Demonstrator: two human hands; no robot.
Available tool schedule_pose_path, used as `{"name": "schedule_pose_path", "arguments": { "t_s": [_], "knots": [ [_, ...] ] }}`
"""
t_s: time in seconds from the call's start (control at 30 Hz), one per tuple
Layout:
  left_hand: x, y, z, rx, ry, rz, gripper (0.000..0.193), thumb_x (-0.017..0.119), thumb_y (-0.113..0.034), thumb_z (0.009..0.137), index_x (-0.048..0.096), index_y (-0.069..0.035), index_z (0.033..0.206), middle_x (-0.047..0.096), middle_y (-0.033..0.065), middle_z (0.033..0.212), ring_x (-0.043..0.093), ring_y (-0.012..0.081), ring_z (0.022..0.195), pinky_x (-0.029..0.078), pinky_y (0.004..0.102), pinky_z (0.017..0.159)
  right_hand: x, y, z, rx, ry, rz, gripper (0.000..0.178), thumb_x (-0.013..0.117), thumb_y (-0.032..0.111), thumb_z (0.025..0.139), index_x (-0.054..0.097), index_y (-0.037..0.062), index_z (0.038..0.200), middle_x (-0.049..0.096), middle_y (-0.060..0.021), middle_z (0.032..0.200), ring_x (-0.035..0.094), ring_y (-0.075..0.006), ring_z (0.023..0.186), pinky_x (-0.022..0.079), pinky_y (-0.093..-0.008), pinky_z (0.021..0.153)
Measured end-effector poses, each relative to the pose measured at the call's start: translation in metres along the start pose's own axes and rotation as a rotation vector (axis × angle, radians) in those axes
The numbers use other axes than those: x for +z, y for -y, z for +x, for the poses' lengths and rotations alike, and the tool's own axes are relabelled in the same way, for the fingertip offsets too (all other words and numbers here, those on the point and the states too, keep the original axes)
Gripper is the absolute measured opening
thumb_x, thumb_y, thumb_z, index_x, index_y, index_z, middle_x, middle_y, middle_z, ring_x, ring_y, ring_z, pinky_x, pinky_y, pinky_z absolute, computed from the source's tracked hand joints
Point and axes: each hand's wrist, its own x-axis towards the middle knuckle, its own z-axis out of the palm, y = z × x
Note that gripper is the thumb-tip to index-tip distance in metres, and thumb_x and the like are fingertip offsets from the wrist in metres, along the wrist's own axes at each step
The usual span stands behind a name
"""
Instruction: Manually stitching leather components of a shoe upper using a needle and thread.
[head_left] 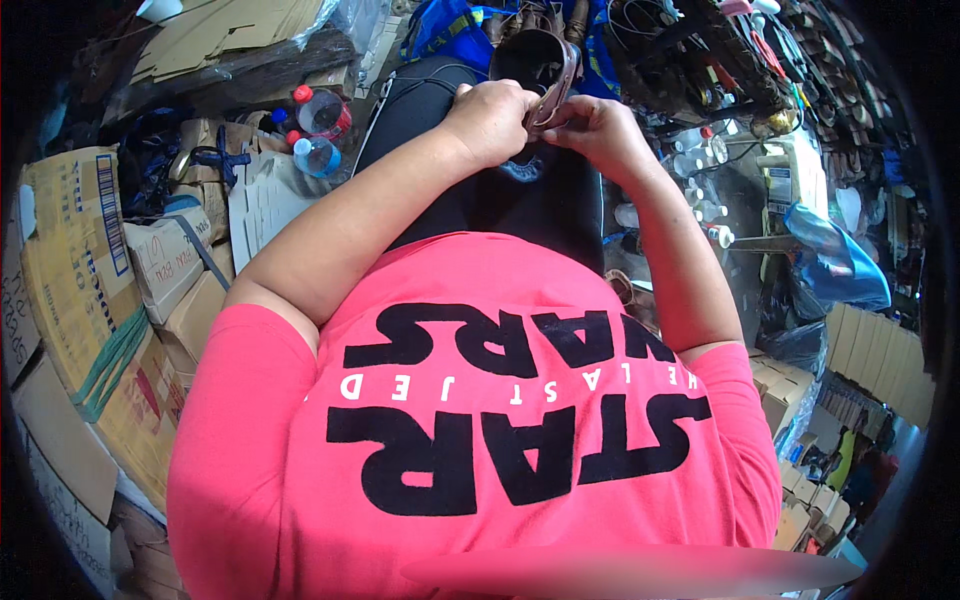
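My left hand [490, 118] and my right hand [597, 130] meet over my lap, both gripping a brown leather sandal [548, 72]. The sandal's dark sole faces me and its tan strap runs down between my fingers. My left fingers curl over the strap's near end, and my right thumb and fingers pinch the strap from the other side. Under my hands lie my black trousers [480, 190]. My pink printed shirt [480, 420] fills the lower part of the view.
Flattened cardboard boxes [90, 290] pile up on my left. Two plastic bottles [318, 130] lie beside them. Small white glue bottles [700, 200] and a blue plastic bag [840, 260] sit on my right. Shoe parts and tools crowd the bench ahead [720, 50].
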Motion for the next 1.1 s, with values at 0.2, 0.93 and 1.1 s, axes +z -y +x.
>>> {"name": "schedule_pose_path", "arguments": {
  "t_s": [0.2, 0.93, 1.1],
  "knots": [
    [-0.013, 0.010, 0.005, 0.118, 0.143, -0.083, 0.014, 0.061, -0.017, 0.074, 0.068, -0.016, 0.086, 0.067, 0.0106, 0.081, 0.064, 0.0293, 0.084, 0.047, 0.0436, 0.075, 0.006, -0.013, 0.004, -0.114, 0.083, 0.418, 0.010, 0.070, 0.003, 0.078, 0.063, 0.0034, 0.086, 0.061, 0.0033, 0.079, 0.053, -0.0047, 0.074, 0.043, -0.0210, 0.068],
    [-0.009, 0.004, -0.012, 0.060, 0.162, -0.087, 0.019, 0.053, -0.015, 0.087, 0.059, -0.007, 0.103, 0.063, 0.0204, 0.090, 0.060, 0.0384, 0.087, 0.048, 0.0442, 0.075, -0.022, -0.039, -0.047, -0.026, -0.087, 0.365, 0.013, 0.069, 0.013, 0.081, 0.062, 0.0029, 0.083, 0.056, 0.0024, 0.084, 0.051, -0.0055, 0.076, 0.042, -0.0209, 0.067],
    [-0.013, -0.003, -0.017, 0.052, 0.216, -0.049, 0.025, 0.054, -0.017, 0.087, 0.062, -0.019, 0.111, 0.064, 0.0181, 0.095, 0.060, 0.0382, 0.089, 0.049, 0.0437, 0.077, -0.029, -0.035, -0.035, -0.187, -0.142, 0.484, 0.013, 0.063, 0.014, 0.087, 0.059, 0.0024, 0.089, 0.054, 0.0022, 0.077, 0.050, -0.0061, 0.074, 0.041, -0.0205, 0.067]
  ]
}}
